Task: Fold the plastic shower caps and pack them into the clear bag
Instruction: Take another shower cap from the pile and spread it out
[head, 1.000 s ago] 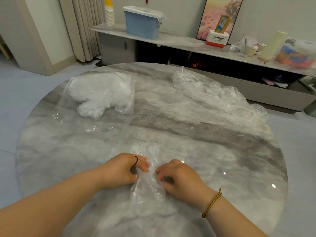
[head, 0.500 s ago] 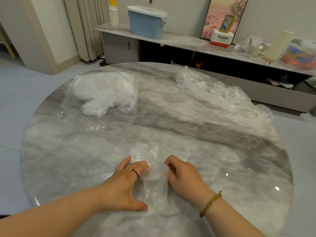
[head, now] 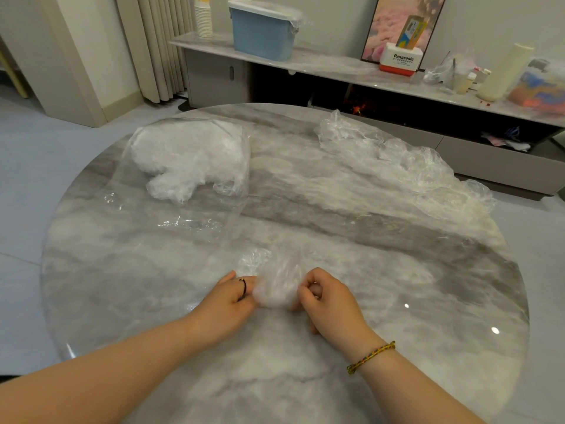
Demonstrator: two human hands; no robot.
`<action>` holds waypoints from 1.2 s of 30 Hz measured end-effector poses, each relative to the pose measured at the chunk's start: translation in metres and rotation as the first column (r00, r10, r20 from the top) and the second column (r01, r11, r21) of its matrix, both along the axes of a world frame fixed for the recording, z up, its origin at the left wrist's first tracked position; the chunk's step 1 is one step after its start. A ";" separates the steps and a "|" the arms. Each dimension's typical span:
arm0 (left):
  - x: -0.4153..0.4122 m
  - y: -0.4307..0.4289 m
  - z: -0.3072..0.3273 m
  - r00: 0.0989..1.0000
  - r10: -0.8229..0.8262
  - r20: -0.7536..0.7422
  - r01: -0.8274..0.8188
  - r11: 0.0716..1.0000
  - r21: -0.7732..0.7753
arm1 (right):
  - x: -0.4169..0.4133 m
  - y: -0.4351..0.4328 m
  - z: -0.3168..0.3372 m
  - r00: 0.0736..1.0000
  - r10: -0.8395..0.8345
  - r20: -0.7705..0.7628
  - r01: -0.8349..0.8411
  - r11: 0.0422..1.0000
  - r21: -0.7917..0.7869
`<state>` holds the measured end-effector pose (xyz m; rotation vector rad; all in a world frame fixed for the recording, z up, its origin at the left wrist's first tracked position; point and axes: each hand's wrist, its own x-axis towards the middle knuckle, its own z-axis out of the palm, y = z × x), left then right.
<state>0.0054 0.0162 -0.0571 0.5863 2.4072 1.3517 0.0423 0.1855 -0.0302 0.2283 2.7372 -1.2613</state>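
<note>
Leftward, the clear bag (head: 189, 223) lies flat on the table (head: 397, 270), with folded caps (head: 183, 154) bunched at its far end. Our left hand (head: 226, 304) touches the shower cap (head: 276, 286), but its fingertips vanish under blurred plastic, so we cannot tell its grip. The cap is a narrow bundle near us, its long axis running away from us. Our right hand (head: 330, 301), fingers curled, pinches the cap's right edge. Loose caps (head: 397, 166) sprawl far right.
</note>
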 end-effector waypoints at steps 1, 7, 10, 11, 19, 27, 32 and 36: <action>-0.001 0.001 0.004 0.994 0.050 0.101 -0.058 0.996 0.072 | 0.001 -0.001 0.000 1.000 0.004 0.009 -0.004 1.000 -0.007; -0.007 0.003 0.007 0.952 0.235 0.194 -0.258 0.961 0.100 | 0.003 -0.005 0.003 0.999 -0.025 0.035 0.029 0.993 -0.115; -0.008 0.003 0.009 0.932 0.329 0.151 -0.348 0.929 0.126 | 0.002 -0.005 0.000 0.997 -0.059 0.058 0.063 0.996 -0.070; -0.008 0.002 0.010 0.927 0.353 0.128 -0.369 0.920 0.133 | 0.002 -0.005 -0.001 0.996 -0.065 0.066 0.067 0.997 -0.037; -0.010 -0.005 0.015 0.646 0.138 -0.751 -0.265 0.963 -0.051 | 0.003 -0.005 -0.005 1.000 0.003 0.019 -0.009 0.957 0.290; -0.001 0.012 0.002 0.579 -0.409 -0.706 -0.049 0.846 -0.530 | 0.002 -0.006 -0.003 1.000 0.020 0.022 -0.026 0.943 0.333; -0.015 0.008 0.001 0.789 -0.451 -0.416 -0.016 0.662 -0.749 | 0.003 -0.010 -0.014 0.941 0.078 -0.329 0.143 0.791 0.595; -0.014 0.012 0.002 0.837 -0.379 -0.393 -0.046 0.669 -0.742 | -0.001 -0.011 -0.034 0.834 0.282 -0.475 0.117 0.751 0.650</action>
